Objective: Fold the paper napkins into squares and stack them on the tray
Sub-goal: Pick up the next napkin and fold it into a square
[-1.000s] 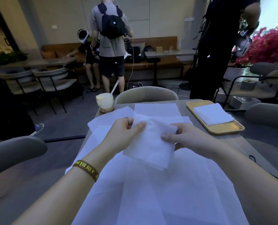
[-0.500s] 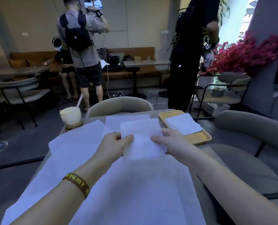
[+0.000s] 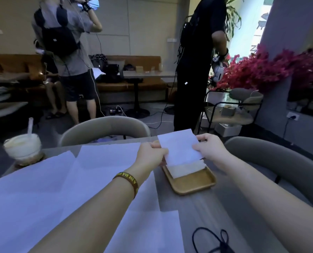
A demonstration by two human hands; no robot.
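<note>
While both hands pinch the folded napkin [image 3: 179, 146] in the air, it hangs directly over the far half of the tray [image 3: 192, 181], and that vertical relation is what the coming move turns on. The left hand [image 3: 151, 155] grips the napkin's edge at nine o'clock, thumb and fingers closed on the paper; the right hand [image 3: 209, 147] grips the opposite edge at three o'clock, likewise closed on it. The square is tilted, its far edge raised toward twelve o'clock and its near edge dipping toward six, just above the stack of folded napkins [image 3: 186, 168] already lying in the tray. The stack shows below the held napkin's near edge, so the gap between them looks small, though I cannot tell whether paper touches paper. The tray's long axis runs roughly from eleven to five o'clock, and the held napkin's sides lie close to the same line. Both hands are about equally near the tray, one on each side. In my judgement the napkin needs only to go down and flatten. Unfolded sheets [image 3: 79, 179] cover the table [image 3: 207, 212] toward eight o'clock.
</note>
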